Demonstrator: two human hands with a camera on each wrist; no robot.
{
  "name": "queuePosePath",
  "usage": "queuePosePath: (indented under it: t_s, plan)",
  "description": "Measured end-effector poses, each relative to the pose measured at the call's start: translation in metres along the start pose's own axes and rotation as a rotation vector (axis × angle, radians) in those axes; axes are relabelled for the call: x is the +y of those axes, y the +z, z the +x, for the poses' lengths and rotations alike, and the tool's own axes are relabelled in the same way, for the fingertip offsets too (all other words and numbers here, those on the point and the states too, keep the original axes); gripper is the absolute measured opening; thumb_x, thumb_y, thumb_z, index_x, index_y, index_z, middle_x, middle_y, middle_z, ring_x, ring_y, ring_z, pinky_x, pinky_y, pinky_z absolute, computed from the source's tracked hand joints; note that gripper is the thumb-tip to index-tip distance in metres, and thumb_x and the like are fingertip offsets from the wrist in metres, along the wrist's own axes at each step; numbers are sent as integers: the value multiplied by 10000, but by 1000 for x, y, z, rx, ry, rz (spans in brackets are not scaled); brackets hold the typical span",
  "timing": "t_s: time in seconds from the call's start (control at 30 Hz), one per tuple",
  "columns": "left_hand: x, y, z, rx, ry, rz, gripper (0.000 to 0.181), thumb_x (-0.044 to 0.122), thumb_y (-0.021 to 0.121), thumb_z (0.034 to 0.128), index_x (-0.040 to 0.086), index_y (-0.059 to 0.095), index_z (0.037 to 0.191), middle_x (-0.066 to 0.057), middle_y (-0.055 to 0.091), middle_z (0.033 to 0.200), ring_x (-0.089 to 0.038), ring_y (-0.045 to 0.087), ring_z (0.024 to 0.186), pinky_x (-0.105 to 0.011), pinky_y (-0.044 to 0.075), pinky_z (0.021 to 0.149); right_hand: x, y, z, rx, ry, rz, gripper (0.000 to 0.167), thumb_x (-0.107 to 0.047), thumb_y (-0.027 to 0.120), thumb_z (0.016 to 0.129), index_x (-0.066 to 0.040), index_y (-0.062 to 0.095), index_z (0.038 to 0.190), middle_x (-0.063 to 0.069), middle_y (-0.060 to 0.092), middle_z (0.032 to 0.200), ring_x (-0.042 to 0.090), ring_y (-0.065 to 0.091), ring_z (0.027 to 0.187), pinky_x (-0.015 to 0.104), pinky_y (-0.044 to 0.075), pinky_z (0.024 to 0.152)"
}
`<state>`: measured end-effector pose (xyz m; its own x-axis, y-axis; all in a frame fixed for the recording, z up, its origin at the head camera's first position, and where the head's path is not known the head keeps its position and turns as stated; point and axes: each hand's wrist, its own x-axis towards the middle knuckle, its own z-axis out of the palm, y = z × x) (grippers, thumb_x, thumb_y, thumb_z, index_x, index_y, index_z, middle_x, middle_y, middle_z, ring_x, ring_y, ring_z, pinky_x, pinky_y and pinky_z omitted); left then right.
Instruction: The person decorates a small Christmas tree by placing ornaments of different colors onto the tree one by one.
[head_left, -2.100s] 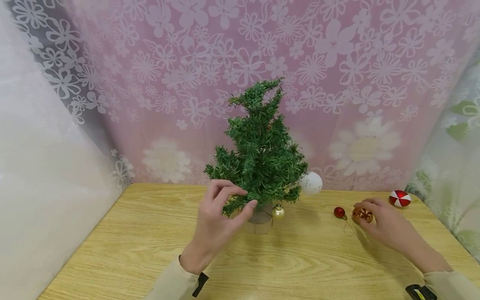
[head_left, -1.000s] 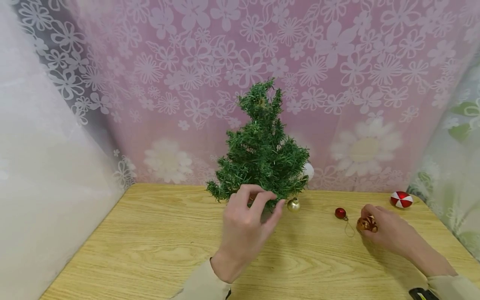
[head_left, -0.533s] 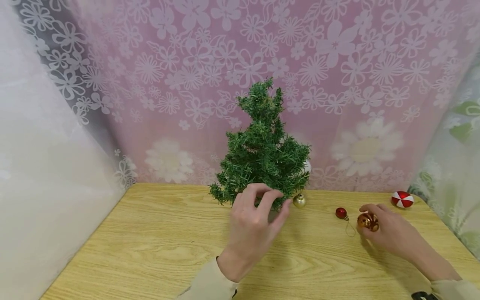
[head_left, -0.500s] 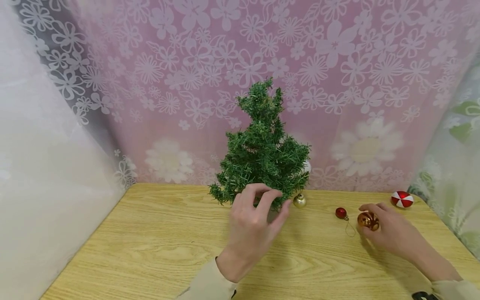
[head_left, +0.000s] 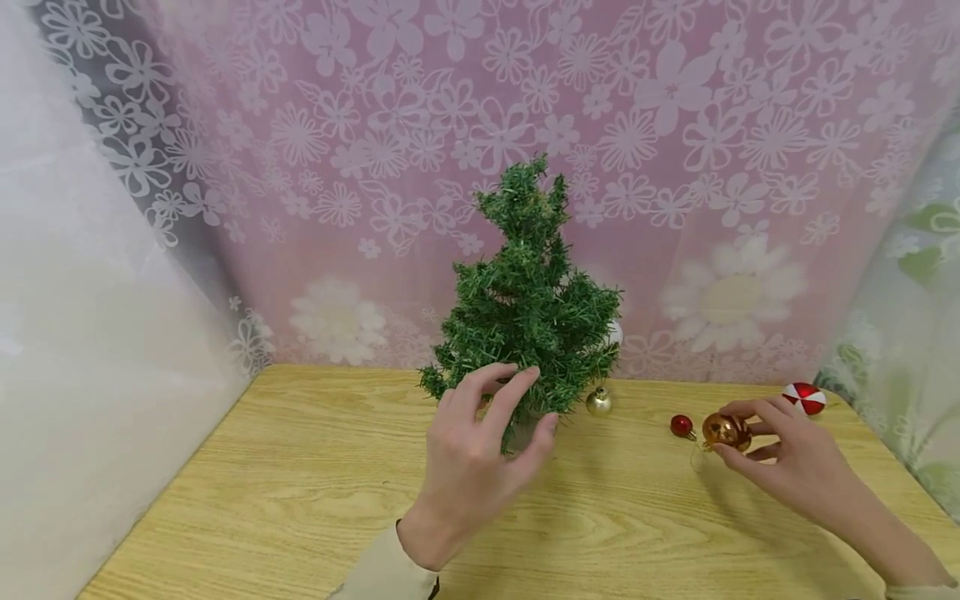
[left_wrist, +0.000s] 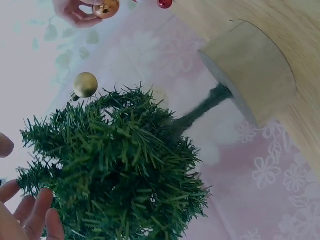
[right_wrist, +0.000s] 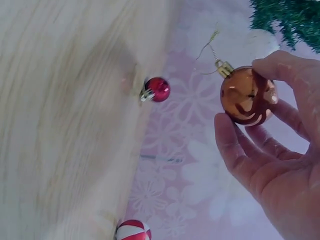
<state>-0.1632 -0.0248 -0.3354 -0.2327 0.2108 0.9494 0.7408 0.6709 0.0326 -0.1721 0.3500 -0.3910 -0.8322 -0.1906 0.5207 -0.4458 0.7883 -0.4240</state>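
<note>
My right hand (head_left: pixel 802 454) holds a shiny copper-coloured Christmas bauble (right_wrist: pixel 245 97) between thumb and fingertips, off the tabletop. A gold cap and a thin string loop show on the bauble in the right wrist view. My left hand (head_left: pixel 476 450) is in front of the small artificial Christmas tree (head_left: pixel 525 308), fingers bent loosely and spread, with nothing between them. In the left wrist view its fingertips lie close to the branches; whether they touch cannot be told. A gold bauble (head_left: pixel 599 401) hangs from a low right branch, and a white ball (head_left: pixel 616 333) is mostly hidden behind the tree.
A small red bauble (head_left: pixel 682 426) lies on the wooden table (head_left: pixel 300 500) just left of my right hand. Behind that hand lies a red-and-white striped ornament (head_left: pixel 805 398). The tree's round base (left_wrist: pixel 255 70) stands on the table, before a pink floral curtain (head_left: pixel 420 167).
The right hand has lifted the copper bauble from the table. The left hand moved right, then back left a little with its fingers wider. The tree has turned, carrying its gold bauble rightward.
</note>
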Motion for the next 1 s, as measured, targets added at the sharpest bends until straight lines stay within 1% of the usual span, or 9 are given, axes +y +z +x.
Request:
queuePosePath:
  t_s: [0.13,0.27,0.4,0.5,0.6,0.77,0.83,0.93,1.0]
  plan:
    - [-4,-5,-3,27,3,-42,305,274,656,962,88,712,1198,-110,669,1121,-206,655,879,-272,546,709,-11,-5,-2,6,41,92,454,10,859,771,-161,685,1154,-105,591,1041,-106,562,838,107,532,607]
    - [-7,-10,-7,57,29,-82,244,242,636,973,77,725,1129,-89,675,1063,-186,647,838,-244,523,687,-27,-10,-3,15,55,153,455,27,844,786,-147,673,1171,-193,607,1076,-111,614,862,117,544,640]
    - [-8,-13,-12,70,58,-103,212,230,619,982,83,732,1086,-66,678,1020,-161,637,781,-237,511,669,-45,-15,-2,21,44,202,470,54,827,795,-126,653,1192,-166,624,1129,-104,652,913,134,557,671]
    - [-8,-15,-16,48,59,-111,201,235,611,990,101,736,1071,-51,678,1009,-146,624,760,-236,506,667,-56,-18,-2,32,35,227,495,74,832,778,-124,638,1187,-120,645,1112,-75,674,905,141,561,680]
    - [-8,-15,-20,24,59,-117,194,239,610,991,114,740,1063,-37,678,993,-138,623,759,-240,506,665,-66,-21,-1,44,14,236,525,105,841,746,-122,621,1166,-66,651,1071,-51,692,878,141,562,683]
    - [-8,-13,-22,5,68,-137,176,230,619,983,123,749,1034,-18,681,951,-142,642,780,-248,526,682,-82,-23,1,55,-43,271,568,174,829,704,-68,604,1166,-50,639,1086,-38,697,906,138,565,702]
    - [-7,-13,-22,0,68,-150,173,231,619,984,126,751,1022,-13,687,936,-139,645,782,-242,529,690,-87,-23,2,62,-76,295,596,204,823,681,-49,603,1173,-45,635,1103,-28,699,915,135,563,713]
    - [-6,-12,-22,-5,74,-181,169,230,621,983,124,749,1017,-4,697,912,-122,647,769,-222,528,695,-95,-22,3,70,-154,345,625,264,804,638,11,600,1173,-19,617,1134,1,704,931,145,568,720]
    - [-4,-11,-22,-11,81,-210,159,219,632,976,118,747,1020,2,701,903,-107,649,760,-206,523,698,-100,-22,4,67,-194,354,642,281,803,614,16,601,1163,-11,607,1143,7,703,941,152,571,727]
